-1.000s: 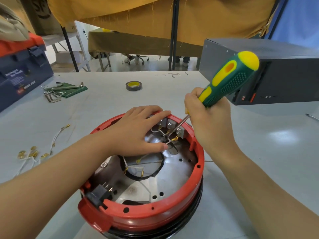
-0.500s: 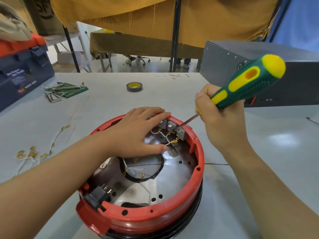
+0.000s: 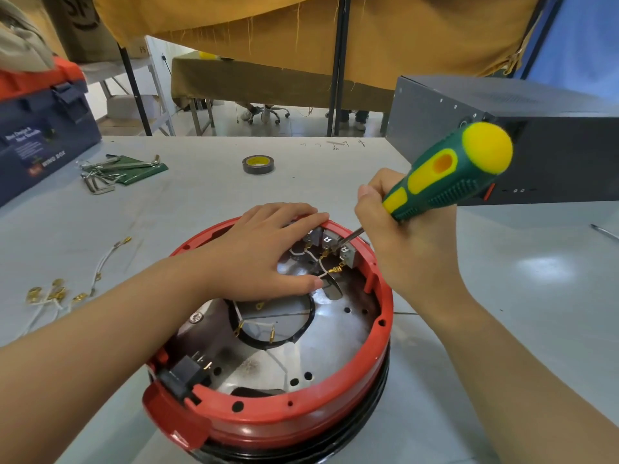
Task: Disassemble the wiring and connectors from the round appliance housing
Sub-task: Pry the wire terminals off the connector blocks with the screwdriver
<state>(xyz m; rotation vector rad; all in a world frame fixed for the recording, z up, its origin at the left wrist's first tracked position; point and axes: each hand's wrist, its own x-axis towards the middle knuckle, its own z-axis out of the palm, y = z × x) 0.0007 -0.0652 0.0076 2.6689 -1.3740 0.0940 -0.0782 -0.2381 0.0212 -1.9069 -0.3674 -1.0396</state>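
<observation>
The round red housing (image 3: 301, 416) lies open side up on the grey table, its metal floor showing. My left hand (image 3: 268, 252) lies flat across the far inner part, fingers straight and reaching the rim. My right hand (image 3: 402, 242) grips a green and yellow screwdriver (image 3: 449, 172). The screwdriver tip sits among the grey connector blocks (image 3: 326, 241) at the far rim. White wires with brass terminals (image 3: 330, 272) run from those blocks. More loose white wires (image 3: 254, 324) hang in the central hole. A black socket (image 3: 186, 373) sits at the near left rim.
Removed white wires with brass terminals (image 3: 57, 293) lie on the table at left. Hex keys on a green sheet (image 3: 117, 169) and a roll of tape (image 3: 258, 164) lie farther back. A blue toolbox (image 3: 37, 135) stands far left, a dark grey metal case (image 3: 536, 128) at right.
My right hand has lifted the screwdriver tip out from low among the wires up to the connector blocks at the rim. The left hand has stayed flat inside the housing.
</observation>
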